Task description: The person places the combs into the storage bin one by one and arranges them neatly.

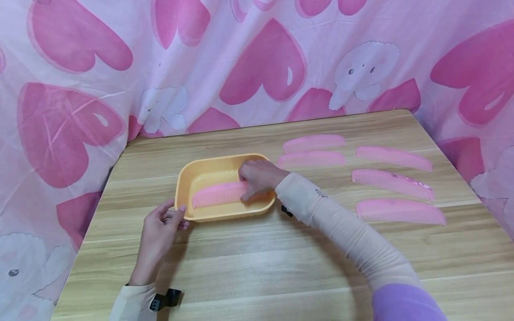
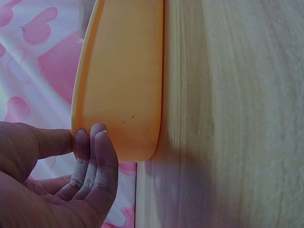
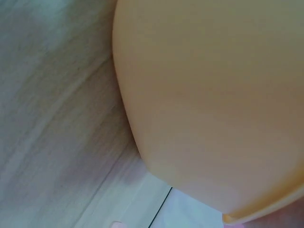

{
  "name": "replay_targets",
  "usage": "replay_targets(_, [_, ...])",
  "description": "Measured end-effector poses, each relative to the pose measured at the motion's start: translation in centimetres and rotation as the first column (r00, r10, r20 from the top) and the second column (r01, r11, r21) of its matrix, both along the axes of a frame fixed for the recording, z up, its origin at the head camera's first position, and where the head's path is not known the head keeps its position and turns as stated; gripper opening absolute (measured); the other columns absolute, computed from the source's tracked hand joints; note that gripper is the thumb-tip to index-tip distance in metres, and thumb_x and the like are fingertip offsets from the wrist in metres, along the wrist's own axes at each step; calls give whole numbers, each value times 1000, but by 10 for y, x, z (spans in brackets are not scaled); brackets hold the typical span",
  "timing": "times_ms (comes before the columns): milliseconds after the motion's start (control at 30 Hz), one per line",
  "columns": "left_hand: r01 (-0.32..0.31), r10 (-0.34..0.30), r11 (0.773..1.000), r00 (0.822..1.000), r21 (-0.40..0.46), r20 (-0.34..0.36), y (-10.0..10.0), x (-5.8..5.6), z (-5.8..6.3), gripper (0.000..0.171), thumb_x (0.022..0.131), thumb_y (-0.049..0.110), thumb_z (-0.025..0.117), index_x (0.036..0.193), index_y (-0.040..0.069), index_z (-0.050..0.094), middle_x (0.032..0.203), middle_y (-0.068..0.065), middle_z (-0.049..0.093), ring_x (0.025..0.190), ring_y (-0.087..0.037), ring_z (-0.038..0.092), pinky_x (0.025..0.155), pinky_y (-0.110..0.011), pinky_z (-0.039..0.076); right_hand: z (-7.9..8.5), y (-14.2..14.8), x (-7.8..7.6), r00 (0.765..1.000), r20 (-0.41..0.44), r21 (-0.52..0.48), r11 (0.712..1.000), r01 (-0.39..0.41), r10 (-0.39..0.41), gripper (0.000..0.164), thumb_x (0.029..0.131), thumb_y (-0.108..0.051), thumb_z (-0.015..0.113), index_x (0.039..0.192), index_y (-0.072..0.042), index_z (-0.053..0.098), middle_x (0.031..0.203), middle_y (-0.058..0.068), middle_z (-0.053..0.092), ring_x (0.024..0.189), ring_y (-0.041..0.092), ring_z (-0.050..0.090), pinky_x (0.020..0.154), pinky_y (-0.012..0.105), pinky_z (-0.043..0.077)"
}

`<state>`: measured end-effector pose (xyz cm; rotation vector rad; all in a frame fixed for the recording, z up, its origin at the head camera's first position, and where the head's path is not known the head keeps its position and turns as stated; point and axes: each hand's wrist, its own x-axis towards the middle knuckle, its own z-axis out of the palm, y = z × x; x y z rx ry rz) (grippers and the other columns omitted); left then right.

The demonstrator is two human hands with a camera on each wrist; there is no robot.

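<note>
A yellow-orange plastic tray (image 1: 213,173) stands on the wooden table, with a pink comb (image 1: 217,194) lying lengthwise inside it, teeth toward me. My left hand (image 1: 159,228) pinches the tray's near left corner. In the left wrist view its thumb is at the rim and the fingers lie against the outer wall (image 2: 124,76). Reaching over the tray's right side, my right hand (image 1: 259,177) grips the right part of that comb between thumb and curled fingers, covering some of it. The right wrist view mostly shows the tray's outer side (image 3: 204,95); the hand's hold is hidden there.
Right of the tray, two pink combs (image 1: 315,142) lie toward the back. Farther right, three more are in a column, the middle comb (image 1: 393,183) bearing dark marks. A pink heart-patterned curtain (image 1: 265,62) hangs behind the table (image 1: 241,272) and at its sides.
</note>
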<state>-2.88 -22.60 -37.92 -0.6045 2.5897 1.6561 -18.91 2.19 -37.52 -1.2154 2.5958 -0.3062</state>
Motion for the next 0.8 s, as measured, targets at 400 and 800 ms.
replay_targets(400, [-11,11,1000,999,-2,44,2,1,1,52,103,24,61,146,-2,47,96,-15,68,76,-15,72,71,-25,62,9,10,1,995,90,-82,995,51,-44,52,80,-45,85,111,-5,73,112,3,64,99,19,61,87,33,53])
replay_targets(800, [-11,11,1000,999,-9,51,2,0,2,53,103,26,61,147,-1,47,94,-12,68,78,-15,71,72,-24,62,53,60,-6,993,102,-256,963,90,-66,55,82,-42,85,119,-4,72,119,7,65,107,26,61,92,36,53])
